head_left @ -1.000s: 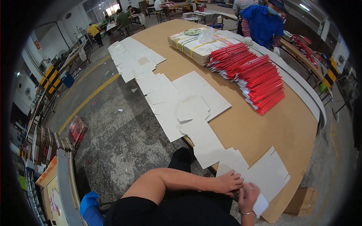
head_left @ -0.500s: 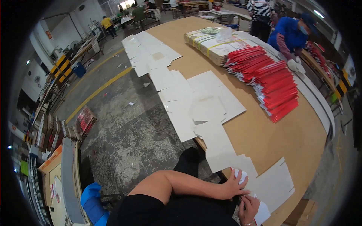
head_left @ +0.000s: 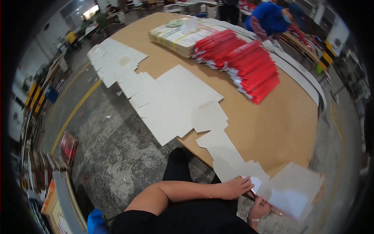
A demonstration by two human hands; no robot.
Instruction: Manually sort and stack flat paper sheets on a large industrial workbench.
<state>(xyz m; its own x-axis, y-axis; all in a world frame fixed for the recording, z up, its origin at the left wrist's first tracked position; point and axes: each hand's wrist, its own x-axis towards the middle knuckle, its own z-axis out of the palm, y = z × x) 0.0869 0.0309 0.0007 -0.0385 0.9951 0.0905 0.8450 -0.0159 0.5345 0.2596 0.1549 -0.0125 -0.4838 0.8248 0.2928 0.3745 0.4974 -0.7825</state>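
My left hand (head_left: 238,187) is at the near edge of the table, its fingers closed over a folded white card with a red edge (head_left: 255,182). Just to the right and nearer to me, my right hand (head_left: 259,209) pinches the edge of the same card. A wider white part (head_left: 290,201) spreads to the right of that hand; whether it is one piece with the card, I cannot tell. Beneath and beyond my hands lie flat white cardboard blanks (head_left: 226,156), overlapping along the table's left edge. My fingertips are partly hidden and blurred.
Across the brown table (head_left: 269,132) lies a fanned row of red folded pieces (head_left: 249,66). Behind it is a strapped cardboard stack (head_left: 171,39) with a clear plastic bag (head_left: 189,25) on top. A person in blue (head_left: 265,19) works at the far right.
My view has turned, so the table and stacks sit further left. The white card between my hands has shifted, and more white surface shows right of my right hand.
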